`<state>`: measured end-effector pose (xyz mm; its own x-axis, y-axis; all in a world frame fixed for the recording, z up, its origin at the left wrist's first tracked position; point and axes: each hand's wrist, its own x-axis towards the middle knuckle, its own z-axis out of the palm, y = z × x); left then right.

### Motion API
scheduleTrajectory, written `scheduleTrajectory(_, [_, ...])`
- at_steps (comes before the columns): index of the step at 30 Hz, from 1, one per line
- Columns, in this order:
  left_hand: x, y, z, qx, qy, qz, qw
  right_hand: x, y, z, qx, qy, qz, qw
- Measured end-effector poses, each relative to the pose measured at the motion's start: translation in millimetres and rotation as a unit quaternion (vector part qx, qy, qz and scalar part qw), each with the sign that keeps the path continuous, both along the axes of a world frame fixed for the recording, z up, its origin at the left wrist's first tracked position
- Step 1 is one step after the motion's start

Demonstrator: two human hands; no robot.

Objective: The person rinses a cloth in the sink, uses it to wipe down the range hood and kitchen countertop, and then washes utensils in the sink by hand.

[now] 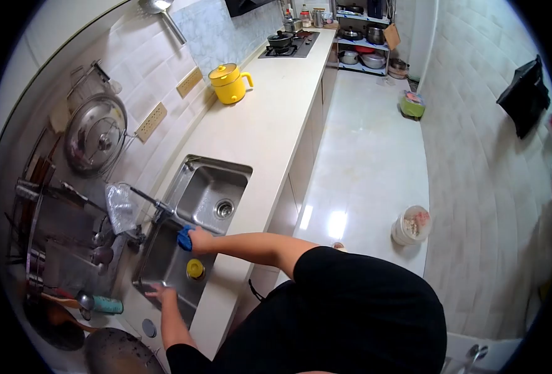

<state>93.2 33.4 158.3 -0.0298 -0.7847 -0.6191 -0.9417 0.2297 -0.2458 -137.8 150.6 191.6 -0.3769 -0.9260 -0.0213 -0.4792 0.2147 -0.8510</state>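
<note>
Wipe-down status: looks like it's mid-job to me, going by the cloth being in use position over the stainless double sink (206, 190).
Done so far: honestly hard to call, no visible line between wiped and unwiped steel at this size.
Left to do: my guess is more of the near basin (171, 262), plus putting the cloth down, which isn't done yet.
Blue cloth (185, 238): bunched up over the near basin, right by the divider and close to the faucet (156, 204).
Right hand (201, 240): fingers closed around the blue cloth, pretty much a fist, so most of the grip is hidden.
Left hand (162, 292): fingers spread apart at the other end of the near basin, nothing I can see in it; can't tell if the fingertips actually touch the steel.
Yellow round thing (195, 268): sitting down in the near basin between the two hands, neither one on it. Too small to say what it is, sorry.
</note>
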Motion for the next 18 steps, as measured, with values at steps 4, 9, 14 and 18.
scheduleTrajectory(4, [-99, 43, 54, -0.107, -0.191, -0.077, 0.973, -97, 65, 29, 0.049, -0.418, 0.016, 0.907])
scheduleTrajectory(9, [-248, 22, 35, -0.038, 0.189, -0.161, 0.968, -262, 215, 62, -0.094, -0.433, 0.018, 0.896])
scheduleTrajectory(14, [-475, 105, 72, 0.010, 0.503, -0.215, 0.837, -418, 305, 32, -0.095, -0.415, -0.157, 0.891])
scheduleTrajectory(18, [-641, 252, 93, 0.285, 0.590, -0.176, 0.734, -487, 327, 32, -0.129, -0.384, -0.237, 0.883])
